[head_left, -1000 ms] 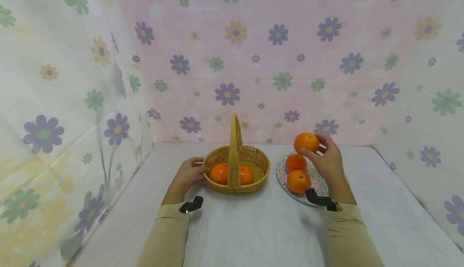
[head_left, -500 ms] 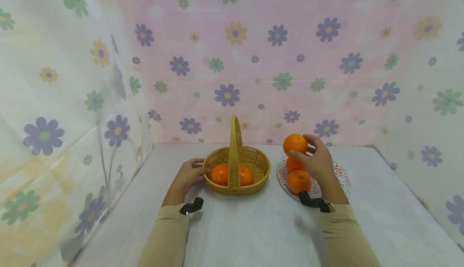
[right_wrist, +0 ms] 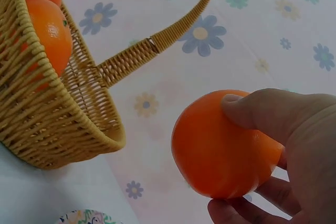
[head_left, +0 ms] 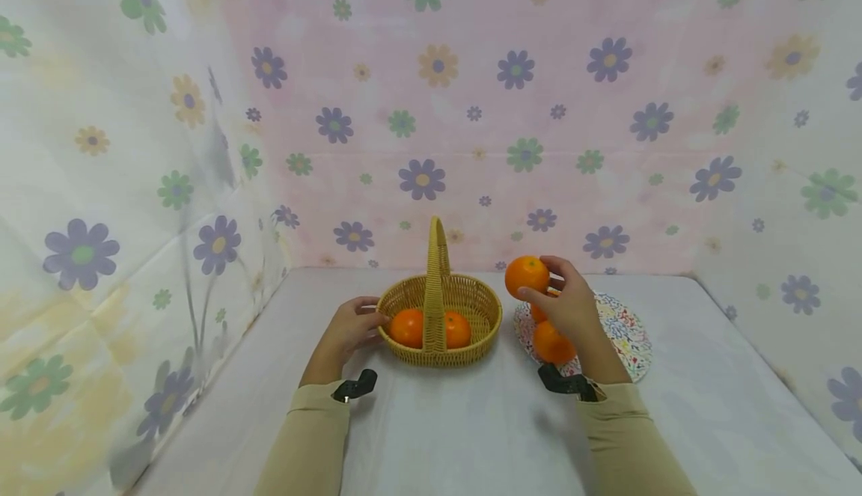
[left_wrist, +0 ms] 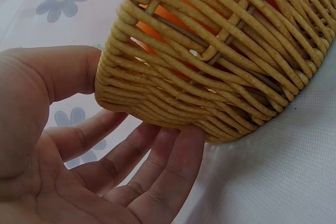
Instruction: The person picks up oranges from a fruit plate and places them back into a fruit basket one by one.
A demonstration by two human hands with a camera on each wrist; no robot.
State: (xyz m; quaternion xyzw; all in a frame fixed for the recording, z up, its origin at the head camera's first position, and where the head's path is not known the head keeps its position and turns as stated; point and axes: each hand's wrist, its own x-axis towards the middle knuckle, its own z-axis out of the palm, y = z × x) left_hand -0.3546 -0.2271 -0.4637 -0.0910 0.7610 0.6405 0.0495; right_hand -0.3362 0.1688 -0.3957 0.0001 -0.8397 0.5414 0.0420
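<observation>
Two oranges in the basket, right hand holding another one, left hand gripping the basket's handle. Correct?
Not quite: the left hand isn't on the handle. It holds the basket at one end of its woven side, as the left wrist view shows. The rest stands.

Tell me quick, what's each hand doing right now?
Left hand: holding the basket at its edge, thumb and fingers on it.
Right hand: closed on an orange, between thumb and fingers.
</observation>
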